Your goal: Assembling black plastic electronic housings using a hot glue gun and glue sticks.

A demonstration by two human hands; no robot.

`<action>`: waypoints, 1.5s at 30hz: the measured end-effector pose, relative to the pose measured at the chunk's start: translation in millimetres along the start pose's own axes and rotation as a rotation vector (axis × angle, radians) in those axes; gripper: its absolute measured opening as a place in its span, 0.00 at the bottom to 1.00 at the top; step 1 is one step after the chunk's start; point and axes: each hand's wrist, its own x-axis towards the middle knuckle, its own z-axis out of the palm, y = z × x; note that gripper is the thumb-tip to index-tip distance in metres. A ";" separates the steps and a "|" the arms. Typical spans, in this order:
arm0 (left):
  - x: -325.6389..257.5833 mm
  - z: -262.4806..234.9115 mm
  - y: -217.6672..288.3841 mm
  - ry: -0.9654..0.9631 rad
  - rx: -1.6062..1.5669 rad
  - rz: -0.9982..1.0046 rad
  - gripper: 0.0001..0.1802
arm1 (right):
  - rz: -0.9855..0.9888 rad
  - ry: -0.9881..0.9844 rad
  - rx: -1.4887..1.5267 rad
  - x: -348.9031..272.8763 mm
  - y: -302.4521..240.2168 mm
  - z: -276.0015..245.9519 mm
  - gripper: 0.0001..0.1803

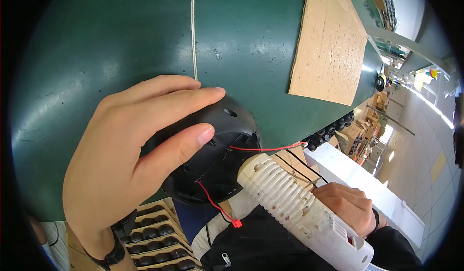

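My left hand (130, 145) holds a black rounded plastic shell (237, 118) over the table's near edge, fingers over its outside and thumb on its rim. The hollow inside faces me. One red wire (256, 149) runs from the shell to the right. A second red wire (208, 196) hangs down to a small red plug (236, 223). My right hand (345, 205) is closed around a stained white heat gun (290, 203) with a ribbed barrel. The barrel's end is right by the shell's lower right rim; whether they touch I cannot tell. The right fingertips are hidden.
A cardboard sheet (328, 48) lies on the green table (121, 43), and a white cord (194, 29) runs across it. Below the left hand stands a divided box (169, 242) of black domed pieces. More black pieces (331, 131) are heaped past the table's right edge.
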 end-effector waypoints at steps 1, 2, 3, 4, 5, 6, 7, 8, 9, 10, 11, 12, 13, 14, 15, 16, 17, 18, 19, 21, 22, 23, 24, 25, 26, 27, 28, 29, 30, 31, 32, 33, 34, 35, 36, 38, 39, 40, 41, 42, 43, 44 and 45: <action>0.0 -0.1 -0.2 0.001 -0.001 0.002 0.21 | -0.007 0.002 -0.008 0.0 -0.3 -0.2 0.19; 0.1 0.1 -0.6 0.003 -0.002 0.005 0.21 | -0.003 0.002 -0.011 0.0 -0.5 -0.3 0.19; 0.0 0.1 -0.8 0.004 0.000 0.008 0.21 | 0.001 0.001 -0.013 -0.1 -0.8 -0.2 0.18; 0.0 0.2 -1.1 0.005 0.000 0.011 0.21 | 0.003 0.000 -0.020 -0.1 -1.0 -0.1 0.18; 0.0 0.3 -1.3 0.006 0.001 0.013 0.21 | 0.004 -0.001 -0.028 -0.2 -1.3 0.2 0.18; -0.1 0.2 -1.4 0.006 0.002 0.014 0.21 | 0.005 -0.002 -0.037 -0.2 -1.6 0.5 0.17; -0.2 0.3 -1.5 0.007 0.001 0.015 0.21 | 0.002 0.005 -0.034 -0.2 -1.4 0.9 0.17; -0.3 0.3 -1.6 0.007 0.001 0.017 0.21 | -0.002 0.011 -0.031 -0.1 -1.3 1.4 0.17; -0.4 0.3 -1.6 0.008 0.001 0.018 0.21 | -0.005 0.018 -0.028 0.0 -1.1 1.7 0.17; -0.5 0.3 -1.7 0.008 -0.001 0.019 0.21 | -0.002 0.024 -0.031 0.2 -1.3 2.2 0.16; -0.4 0.3 -1.7 0.009 -0.002 0.020 0.21 | 0.001 0.031 -0.033 0.4 -1.2 2.6 0.16; -0.4 0.4 -1.9 0.010 -0.004 0.022 0.21 | 0.003 0.037 -0.036 0.8 -1.3 3.0 0.16; -0.4 0.7 -2.0 0.011 -0.006 0.020 0.21 | 0.004 0.042 -0.034 1.3 -1.4 3.3 0.16; -0.4 0.9 -2.1 0.013 -0.008 0.019 0.21 | 0.005 0.047 -0.031 2.0 -1.7 3.7 0.16; -0.4 1.3 -2.2 0.016 -0.010 0.016 0.21 | 0.007 0.058 -0.025 2.8 -1.9 3.9 0.16; -0.4 1.5 -2.2 0.019 -0.008 0.017 0.21 | 0.007 0.054 -0.039 3.7 -2.3 4.0 0.16; -0.5 1.9 -2.4 0.021 -0.006 0.017 0.20 | 0.010 0.056 -0.050 4.7 -2.9 4.0 0.15; -0.6 2.0 -2.4 0.025 0.001 0.019 0.20 | 0.013 0.058 -0.061 5.6 -3.5 3.6 0.15; -0.6 2.2 -2.7 0.025 0.002 0.023 0.20 | 0.016 0.054 -0.066 6.4 -4.3 2.7 0.15; -0.6 2.4 -3.2 0.025 -0.003 0.030 0.20 | 0.035 0.037 -0.070 6.9 -6.9 -0.7 0.15; -0.6 2.5 -3.6 0.026 -0.005 0.032 0.20 | 0.039 0.023 -0.078 6.8 -8.4 -2.0 0.15; -0.5 2.6 -3.9 0.027 -0.007 0.033 0.20 | 0.058 0.003 -0.080 6.5 -9.9 -3.6 0.15; -0.4 2.7 -4.3 0.028 -0.007 0.033 0.20 | 0.079 -0.016 -0.081 6.1 -11.3 -4.7 0.15; -0.2 2.9 -4.5 0.027 -0.001 0.020 0.20 | 0.086 -0.017 -0.081 5.6 -12.5 -5.8 0.16; -0.1 3.0 -4.6 0.028 -0.014 0.028 0.20 | 0.093 -0.016 -0.080 5.2 -13.3 -6.7 0.16; 0.0 3.2 -4.6 0.028 -0.022 0.022 0.20 | 0.111 -0.022 -0.071 4.9 -13.8 -7.5 0.16; 0.0 3.3 -4.4 0.024 -0.024 0.004 0.20 | 0.113 -0.031 -0.089 4.4 -14.7 -9.0 0.16; -0.1 3.5 -4.2 0.030 -0.030 0.014 0.20 | 0.126 -0.046 -0.098 4.1 -15.5 -10.6 0.16; -0.2 3.5 -3.9 0.032 -0.030 0.013 0.20 | 0.145 -0.062 -0.110 3.8 -16.0 -11.4 0.16; -0.4 3.7 -3.7 0.035 -0.034 0.002 0.20 | 0.146 -0.069 -0.094 3.7 -16.8 -12.4 0.16; -0.4 3.7 -3.6 0.033 -0.031 0.006 0.20 | 0.153 -0.076 -0.081 3.8 -16.7 -13.2 0.16; -0.6 3.8 -3.6 0.033 -0.032 0.000 0.19 | 0.181 -0.101 -0.077 3.9 -17.0 -13.6 0.16; -0.5 3.9 -3.9 0.033 -0.032 -0.008 0.20 | 0.176 -0.083 -0.057 3.9 -17.4 -13.9 0.16; -0.6 3.9 -4.0 0.038 -0.028 0.005 0.20 | 0.192 -0.084 -0.045 3.8 -17.9 -13.7 0.15; -0.6 4.0 -4.5 0.041 -0.023 0.015 0.20 | 0.209 -0.085 -0.032 3.5 -18.5 -13.1 0.15; -0.9 4.0 -5.1 0.044 -0.018 0.020 0.20 | 0.237 -0.055 -0.013 2.6 -19.4 -10.5 0.15; -1.2 4.0 -5.3 0.044 -0.017 0.015 0.20 | 0.264 -0.062 -0.012 2.0 -19.6 -9.1 0.15; -1.4 3.9 -5.6 0.041 -0.018 0.007 0.20 | 0.252 -0.032 -0.008 1.2 -19.8 -7.9 0.15; -1.6 3.8 -5.7 0.041 -0.018 0.010 0.20 | 0.252 -0.024 -0.013 0.6 -19.4 -6.9 0.15; -1.6 3.7 -6.0 0.039 -0.019 0.010 0.20 | 0.276 -0.035 -0.042 -0.3 -20.0 -6.7 0.15; -1.7 3.7 -6.1 0.039 -0.024 0.006 0.20 | 0.250 -0.016 -0.035 -0.9 -19.6 -6.5 0.15; -1.6 3.7 -6.3 0.038 -0.021 0.015 0.20 | 0.249 -0.016 -0.052 -1.4 -19.9 -6.6 0.15; -1.5 3.9 -6.5 0.039 -0.021 0.020 0.20 | 0.228 -0.012 -0.059 -1.5 -19.3 -7.1 0.15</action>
